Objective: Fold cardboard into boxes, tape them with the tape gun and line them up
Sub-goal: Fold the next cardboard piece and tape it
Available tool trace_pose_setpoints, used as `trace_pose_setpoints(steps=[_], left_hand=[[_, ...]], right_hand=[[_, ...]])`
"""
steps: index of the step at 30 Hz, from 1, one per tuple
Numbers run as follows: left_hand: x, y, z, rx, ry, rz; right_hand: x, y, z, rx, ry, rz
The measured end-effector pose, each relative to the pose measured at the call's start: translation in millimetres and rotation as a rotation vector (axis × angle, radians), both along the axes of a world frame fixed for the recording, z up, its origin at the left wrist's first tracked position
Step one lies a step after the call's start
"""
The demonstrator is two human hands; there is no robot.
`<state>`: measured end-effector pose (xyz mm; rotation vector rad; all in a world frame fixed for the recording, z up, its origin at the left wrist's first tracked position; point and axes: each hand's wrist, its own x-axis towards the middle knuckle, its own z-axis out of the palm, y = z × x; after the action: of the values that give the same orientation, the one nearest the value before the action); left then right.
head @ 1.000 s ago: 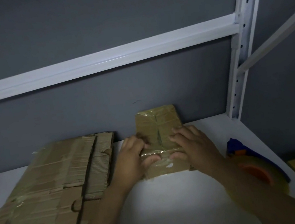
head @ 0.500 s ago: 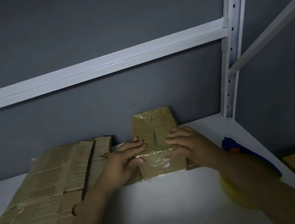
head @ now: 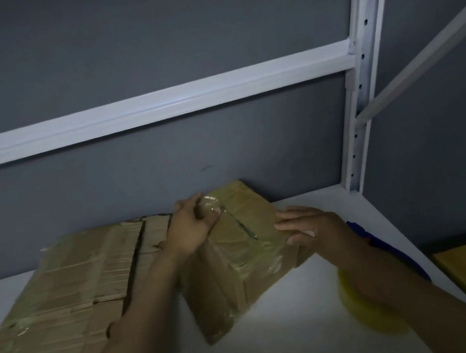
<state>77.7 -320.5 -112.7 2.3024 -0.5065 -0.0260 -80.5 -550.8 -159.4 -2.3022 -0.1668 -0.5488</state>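
Head view: taped cardboard box (head: 239, 255), tilted, centre of the white table (head: 283, 337), beside flat cardboard stack (head: 61, 297). Left hand (head: 191, 229) curled over its far top corner; right hand (head: 307, 225) spread flat against its right side. Step: turning the box. Next: judged, setting it square for lining up.

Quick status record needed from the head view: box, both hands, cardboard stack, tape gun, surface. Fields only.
box: taped cardboard box, tilted, near corner toward camera
left hand: left hand gripping the box's far upper left edge
right hand: right hand flat against the box's right side, fingers spread
stack: flattened cardboard lying left of the box
tape gun: tape gun mostly hidden behind the right forearm, untouched
surface: white shelf, dimly lit
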Motion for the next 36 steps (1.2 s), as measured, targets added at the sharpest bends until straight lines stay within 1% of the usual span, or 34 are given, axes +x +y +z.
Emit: trace_pose_setpoints(steps=[1, 2, 3, 4, 5, 7, 9, 10, 11, 12, 15, 18, 19, 21, 22, 23, 25, 27, 32, 33, 36], left_hand=[[-5, 5, -4, -0.013, -0.016, 0.041], [-11, 10, -7, -0.030, -0.034, 0.070], [-18, 13, -10, -0.055, -0.057, 0.090], [-25, 15, -13, -0.077, -0.074, 0.111], [-33, 17, -15, -0.091, -0.080, 0.136], [-49, 20, -17, -0.107, -0.064, 0.216], [-66, 27, -20, -0.134, -0.039, 0.299], [-76, 30, -20, -0.127, -0.042, 0.332], [-84, 34, -20, -0.114, -0.067, 0.360], [-91, 37, -21, -0.115, -0.102, 0.381], [-108, 44, -14, -0.206, -0.162, 0.385], [-100, 50, -12, -0.072, -0.376, 0.380], [-92, 51, -15, -0.026, -0.376, 0.337], [-84, 51, -18, -0.031, -0.176, 0.184], [-82, 51, -21, -0.067, -0.084, 0.120], [-83, 50, -24, -0.111, -0.050, 0.081], [-91, 52, -32, -0.172, -0.058, 0.081], [-102, 55, -35, -0.183, -0.060, 0.104], [-122, 57, -43, -0.230, -0.166, 0.128], [-123, 53, -45, -0.235, -0.206, 0.127], [-122, 34, -46, -0.188, -0.348, 0.111]], right_hand=[[2, 0, 0, -0.091, -0.068, -0.127], [4, 0, 1, -0.140, -0.099, -0.259], [5, 3, 5, -0.112, -0.066, -0.368], [5, 8, 10, -0.055, -0.009, -0.432], [5, 14, 14, 0.006, 0.047, -0.438], [2, 24, 19, 0.134, 0.144, -0.365], [-9, 36, 27, 0.262, 0.258, -0.151], [-14, 42, 30, 0.230, 0.330, -0.026], [-16, 45, 31, 0.135, 0.394, 0.067], [-15, 45, 31, 0.062, 0.407, 0.105], [-2, 36, 31, -0.033, 0.338, -0.009], [5, 28, 31, -0.265, 0.154, -0.151], [5, 30, 30, -0.343, 0.075, -0.171], [-1, 42, 29, -0.463, -0.015, -0.127], [-6, 50, 29, -0.511, -0.004, -0.082], [-9, 57, 26, -0.545, 0.009, -0.063], [-13, 64, 25, -0.567, 0.041, -0.091], [-11, 63, 27, -0.581, 0.056, -0.123], [0, 42, 44, -0.626, 0.064, -0.167], [1, 38, 46, -0.622, 0.102, -0.156], [0, 31, 46, -0.498, 0.305, -0.103]])
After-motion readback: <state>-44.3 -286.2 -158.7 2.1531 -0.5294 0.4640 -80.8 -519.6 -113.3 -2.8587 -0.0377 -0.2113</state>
